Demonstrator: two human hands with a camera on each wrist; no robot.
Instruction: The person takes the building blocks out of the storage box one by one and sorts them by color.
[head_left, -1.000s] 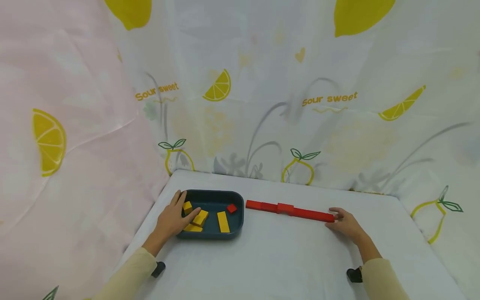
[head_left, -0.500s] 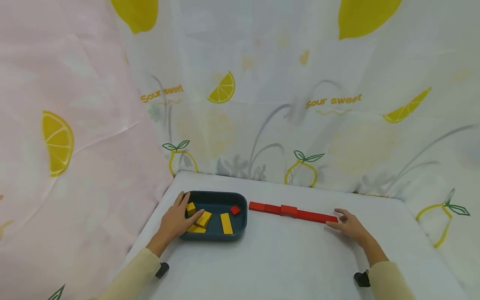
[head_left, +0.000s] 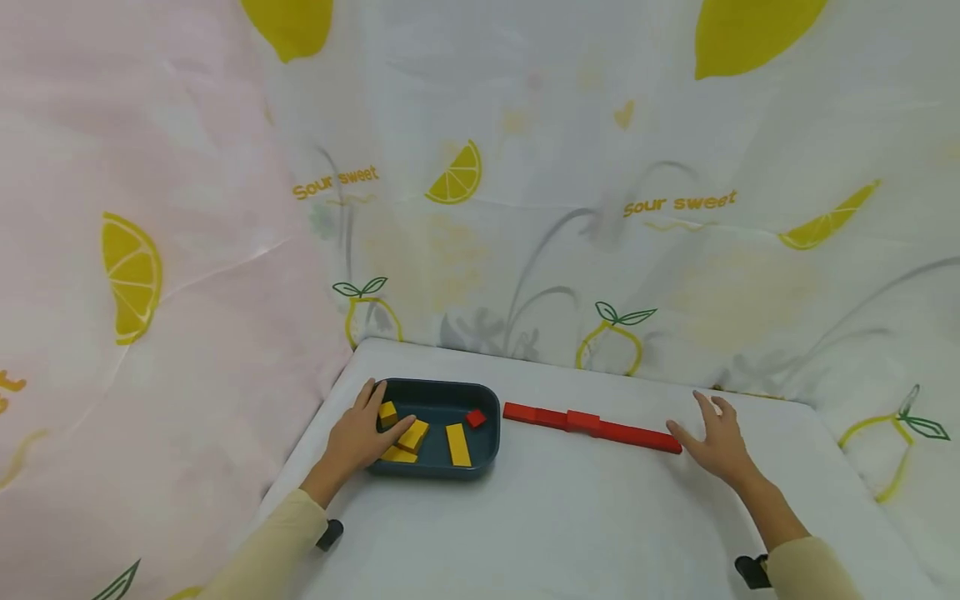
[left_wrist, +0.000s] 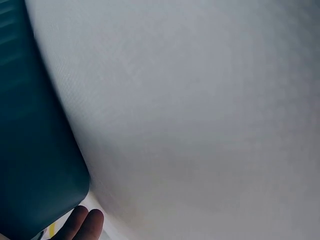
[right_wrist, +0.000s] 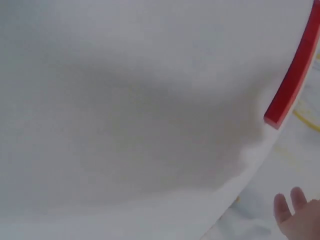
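In the head view, my left hand [head_left: 358, 433] rests at the left end of a dark teal tray [head_left: 438, 474]. Its fingers lie straight along the far left corner, and the thumb reaches over the inside. Several yellow blocks [head_left: 459, 445] and one small red block [head_left: 476, 418] are in the tray. A row of red blocks [head_left: 582, 422] lies end to end on the table, right of the tray. Just past the row's right end, my right hand [head_left: 722, 444] is raised with spread fingers and holds nothing. The right wrist view shows the row's end [right_wrist: 285, 100] apart from that hand.
A white cloth covers the table [head_left: 570, 517]. Lemon-patterned curtains [head_left: 517, 250] hang behind it and along the left side. Black wrist devices show under both sleeves, one at the right wrist [head_left: 752, 572].
My right hand has let go of the right end of the red row and lifted away to the right, fingers spreading. The left hand stays at the tray. The head view has shifted slightly.
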